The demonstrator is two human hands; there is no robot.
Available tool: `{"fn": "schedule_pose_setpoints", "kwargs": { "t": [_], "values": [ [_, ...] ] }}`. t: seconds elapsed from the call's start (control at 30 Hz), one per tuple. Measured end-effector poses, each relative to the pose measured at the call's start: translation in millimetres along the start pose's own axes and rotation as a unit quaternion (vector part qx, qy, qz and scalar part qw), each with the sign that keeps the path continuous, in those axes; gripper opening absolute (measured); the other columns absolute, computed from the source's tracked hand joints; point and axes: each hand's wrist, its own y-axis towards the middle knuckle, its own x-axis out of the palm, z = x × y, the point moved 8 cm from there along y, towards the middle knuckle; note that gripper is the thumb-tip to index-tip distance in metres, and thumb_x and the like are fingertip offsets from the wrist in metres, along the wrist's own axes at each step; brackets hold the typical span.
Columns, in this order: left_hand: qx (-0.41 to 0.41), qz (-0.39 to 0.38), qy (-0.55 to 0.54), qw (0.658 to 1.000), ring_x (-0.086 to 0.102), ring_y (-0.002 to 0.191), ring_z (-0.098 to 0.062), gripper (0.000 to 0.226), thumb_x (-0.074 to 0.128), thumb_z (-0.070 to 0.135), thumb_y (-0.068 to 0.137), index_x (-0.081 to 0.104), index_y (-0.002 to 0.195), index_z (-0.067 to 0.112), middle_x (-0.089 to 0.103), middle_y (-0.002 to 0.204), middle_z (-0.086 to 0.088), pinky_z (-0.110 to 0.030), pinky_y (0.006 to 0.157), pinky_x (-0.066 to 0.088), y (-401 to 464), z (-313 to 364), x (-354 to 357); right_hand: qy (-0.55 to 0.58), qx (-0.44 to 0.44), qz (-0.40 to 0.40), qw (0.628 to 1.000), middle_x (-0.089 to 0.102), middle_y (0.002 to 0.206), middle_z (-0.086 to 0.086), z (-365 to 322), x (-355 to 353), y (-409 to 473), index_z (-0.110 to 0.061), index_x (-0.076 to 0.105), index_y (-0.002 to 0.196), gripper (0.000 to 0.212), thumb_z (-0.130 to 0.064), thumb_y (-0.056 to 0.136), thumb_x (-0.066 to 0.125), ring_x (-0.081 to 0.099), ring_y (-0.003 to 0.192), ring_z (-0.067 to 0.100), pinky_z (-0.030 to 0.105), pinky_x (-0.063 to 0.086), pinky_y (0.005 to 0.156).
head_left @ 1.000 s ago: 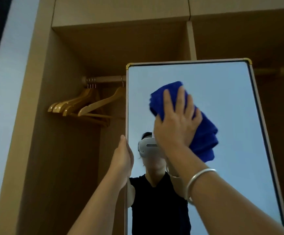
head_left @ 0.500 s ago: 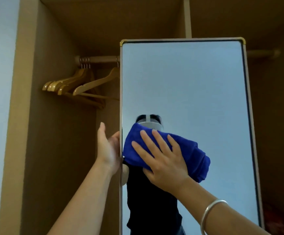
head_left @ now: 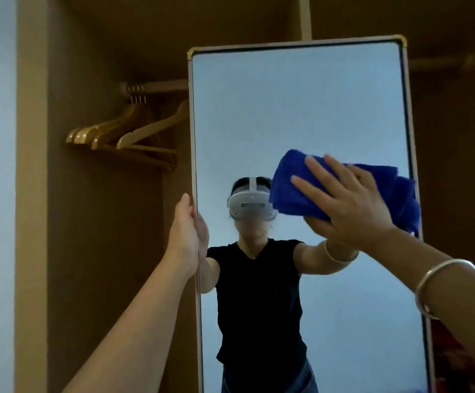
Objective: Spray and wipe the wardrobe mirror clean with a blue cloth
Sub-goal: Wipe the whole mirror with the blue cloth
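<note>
While pressed flat under the right hand (head_left: 352, 205), sits bunched against the right side of the mirror (head_left: 301, 109), about mid-height, touching the right frame edge — blue cloth (head_left: 293, 191). Fingers (head_left: 312, 188) spread apart and straight over the cloth, palm against it, not curled round it. Silver bangle (head_left: 435, 282) on that wrist. Left hand (head_left: 186, 236) clasping the mirror's left edge — thumb toward the glass side, fingers wrapped behind the frame and hidden. Reflected in the glass: a person in a black top wearing a white headset. Behind and left, inside the open wardrobe (head_left: 32, 194), wooden hangers (head_left: 122, 134) hanging together on a rail (head_left: 156, 86).
</note>
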Motion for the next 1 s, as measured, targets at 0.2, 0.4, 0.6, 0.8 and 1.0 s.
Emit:
{"fn": "schedule_pose_setpoints", "kwargs": {
  "t": [0.2, 0.4, 0.6, 0.8, 1.0],
  "values": [
    [0.025, 0.072, 0.093, 0.993, 0.053, 0.115, -0.023, 0.059, 0.028, 0.045, 0.098, 0.041, 0.137, 0.002, 0.057, 0.123, -0.014, -0.028, 0.103, 0.036, -2, -8, -15, 0.053, 0.329, 0.001, 0.943, 0.026, 0.153, 0.011, 57, -2, -41, -0.024, 0.030, 0.143, 0.062, -0.043, 0.085, 0.041, 0.026, 0.137, 0.037, 0.055, 0.028, 0.100],
    [0.021, 0.089, 0.066, 0.994, 0.055, 0.092, -0.003, 0.045, 0.029, 0.041, 0.100, 0.052, 0.122, 0.010, 0.060, 0.094, 0.005, -0.012, 0.082, 0.039, -11, -22, -18, 0.083, 0.492, 0.004, 0.867, 0.017, 0.157, 0.006, 46, -6, -111, -0.027, 0.027, 0.145, 0.062, -0.040, 0.087, 0.043, 0.018, 0.142, 0.032, 0.053, 0.021, 0.106],
    [0.012, 0.078, 0.072, 0.994, 0.062, 0.090, -0.018, 0.056, 0.027, 0.040, 0.101, 0.047, 0.127, -0.006, 0.060, 0.087, -0.017, -0.024, 0.078, 0.050, -14, -21, -14, 0.103, 0.556, -0.008, 0.825, 0.010, 0.158, 0.004, 17, -5, -87, -0.030, 0.022, 0.148, 0.063, -0.035, 0.092, 0.050, 0.012, 0.143, 0.029, 0.050, 0.017, 0.107],
    [-0.031, 0.071, 0.037, 0.996, 0.050, 0.119, -0.014, 0.055, 0.036, 0.047, 0.096, 0.045, 0.137, 0.010, 0.057, 0.127, -0.005, -0.028, 0.106, 0.034, -13, -30, -24, 0.112, 0.425, 0.016, 0.898, 0.030, 0.152, 0.008, -40, -1, -15, -0.026, 0.039, 0.141, 0.065, -0.037, 0.081, 0.059, 0.032, 0.136, 0.032, 0.052, 0.029, 0.102],
    [-0.082, 0.033, 0.013, 0.996, 0.042, 0.132, -0.025, 0.053, 0.039, 0.039, 0.097, 0.041, 0.139, 0.006, 0.044, 0.142, -0.013, -0.034, 0.109, 0.031, -30, -42, -31, 0.097, 0.215, 0.030, 0.971, 0.040, 0.147, 0.006, -102, -5, 17, -0.022, 0.042, 0.139, 0.064, -0.033, 0.080, 0.064, 0.035, 0.134, 0.030, 0.049, 0.026, 0.104]
  ]
}}
